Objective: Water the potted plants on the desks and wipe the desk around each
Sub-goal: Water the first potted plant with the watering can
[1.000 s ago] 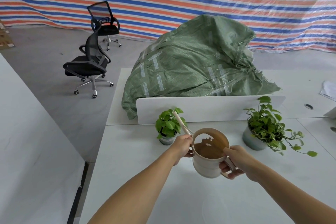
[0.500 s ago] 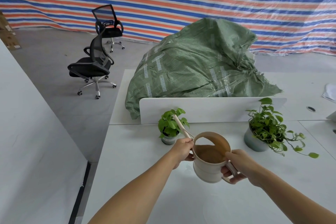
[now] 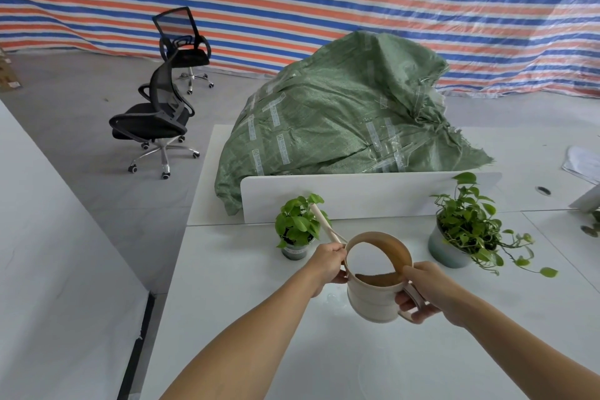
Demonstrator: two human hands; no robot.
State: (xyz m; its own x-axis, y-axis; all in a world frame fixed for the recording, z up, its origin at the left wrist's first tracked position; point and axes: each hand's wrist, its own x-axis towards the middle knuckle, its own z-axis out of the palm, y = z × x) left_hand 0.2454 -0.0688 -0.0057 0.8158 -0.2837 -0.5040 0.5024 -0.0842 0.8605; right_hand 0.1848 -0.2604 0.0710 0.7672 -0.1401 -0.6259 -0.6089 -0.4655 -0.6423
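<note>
Watering can (image 3: 373,300), cream, held between both hands: right hand (image 3: 433,289) wrapped round handle (image 3: 416,294) for lift, left hand (image 3: 328,265) gripping spout base (image 3: 337,239), likely steadying aim at small plant (image 3: 297,227) just beyond its knuckles.

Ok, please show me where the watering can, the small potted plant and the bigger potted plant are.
watering can (image 3: 370,302): head view, on its beige side wall.
small potted plant (image 3: 297,225): head view, on its leaves.
bigger potted plant (image 3: 438,251): head view, on its grey-blue pot.
</note>
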